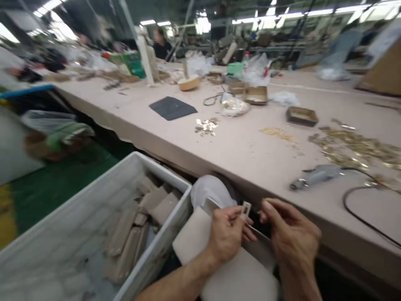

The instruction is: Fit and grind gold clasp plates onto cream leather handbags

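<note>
My left hand [226, 235] is closed, pinching a small pale rectangular plate with a dark slot [246, 208] between thumb and fingers. Just to its right, the thumb and forefinger of my right hand [293, 236] are pressed together. A tiny part at those fingertips is too small to name. Under both hands lies a beige panel of sheet material [239, 274], with another flap of it rising near my left fingers. The hands are apart, low in front of the table edge.
A white bin [156, 260] at left holds several beige folded pieces [125, 234]. On the cloth-covered table [232, 154] lie a grey hand tool with a cable [319, 175], gold metal parts [360, 144], shiny plates [206, 126], a dark sheet [172, 108] and small boxes [301, 116].
</note>
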Available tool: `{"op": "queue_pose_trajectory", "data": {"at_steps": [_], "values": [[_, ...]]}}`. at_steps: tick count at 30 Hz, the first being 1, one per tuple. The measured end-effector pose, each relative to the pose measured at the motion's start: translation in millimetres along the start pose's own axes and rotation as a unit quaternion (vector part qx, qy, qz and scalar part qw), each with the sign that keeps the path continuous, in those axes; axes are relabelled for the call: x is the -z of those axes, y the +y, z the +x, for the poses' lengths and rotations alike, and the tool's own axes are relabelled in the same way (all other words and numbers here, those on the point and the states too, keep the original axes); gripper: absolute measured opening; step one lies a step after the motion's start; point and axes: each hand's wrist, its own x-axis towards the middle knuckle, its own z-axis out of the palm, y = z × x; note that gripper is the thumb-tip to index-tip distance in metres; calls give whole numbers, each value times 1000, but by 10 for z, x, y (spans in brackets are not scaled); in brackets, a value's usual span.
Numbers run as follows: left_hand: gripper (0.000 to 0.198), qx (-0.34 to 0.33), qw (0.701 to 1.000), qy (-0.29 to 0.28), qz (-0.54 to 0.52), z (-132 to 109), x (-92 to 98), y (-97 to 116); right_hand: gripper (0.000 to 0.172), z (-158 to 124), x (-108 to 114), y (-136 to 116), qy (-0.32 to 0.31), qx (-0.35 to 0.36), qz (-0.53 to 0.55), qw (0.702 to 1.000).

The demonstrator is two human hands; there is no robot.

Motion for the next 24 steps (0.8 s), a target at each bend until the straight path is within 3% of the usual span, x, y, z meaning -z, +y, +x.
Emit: {"op": "queue_pose_trajectory", "data": {"at_steps": [3, 12, 24], "values": [[38, -21, 999, -14, 29, 86, 18, -81, 24, 8, 192, -9, -18, -30, 23, 999], [33, -45, 996, -59, 49, 8, 28, 17, 15, -37, 69, -71, -112, -20, -16, 993], [28, -51, 994, -92, 42, -11, 106, 16, 19, -101, -16, -13, -109, -34, -31, 993]]}}
